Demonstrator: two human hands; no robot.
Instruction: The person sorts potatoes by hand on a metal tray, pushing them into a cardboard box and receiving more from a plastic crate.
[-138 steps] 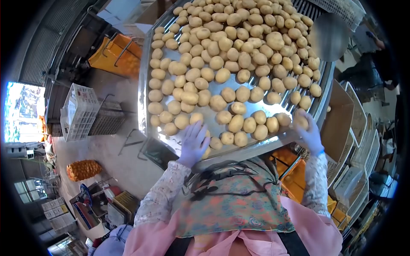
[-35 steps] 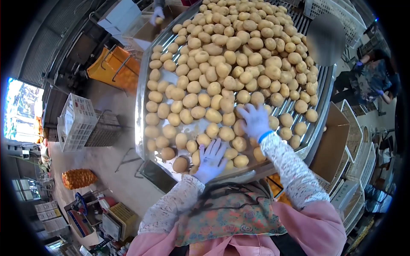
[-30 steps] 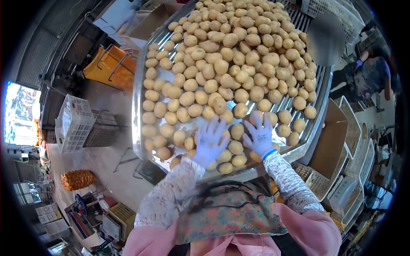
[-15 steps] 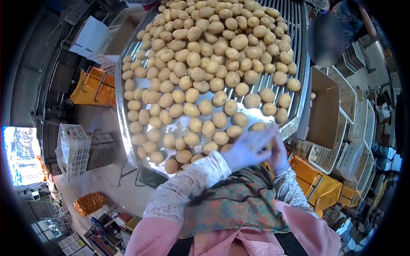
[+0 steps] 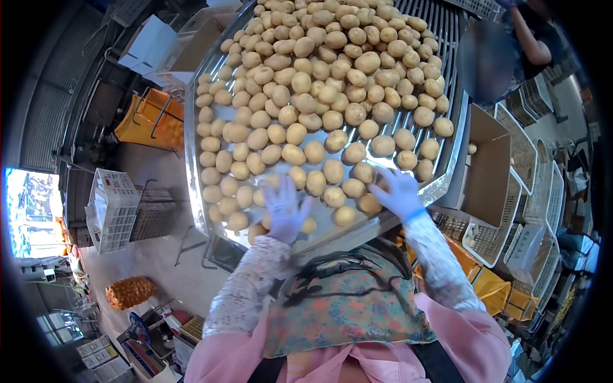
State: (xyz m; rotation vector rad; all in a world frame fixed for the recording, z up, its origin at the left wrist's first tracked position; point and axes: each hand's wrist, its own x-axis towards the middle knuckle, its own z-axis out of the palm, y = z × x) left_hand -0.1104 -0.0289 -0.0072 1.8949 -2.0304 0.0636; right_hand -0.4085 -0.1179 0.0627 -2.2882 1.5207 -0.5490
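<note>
Crates, bins and boxes

White crate [image 5: 112, 207] and filled net sack [image 5: 129, 292] on the floor, left; orange bin [image 5: 150, 121] beyond; cardboard box [image 5: 488, 166] right.

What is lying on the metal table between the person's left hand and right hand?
In the head view, several loose potatoes lie between the left hand and the right hand, with shiny bare metal of the table showing around them.

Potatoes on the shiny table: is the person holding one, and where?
Nothing is gripped. The pale-gloved left hand and pale-gloved right hand lie open, fingers spread, on top of the round tan potatoes.
</note>
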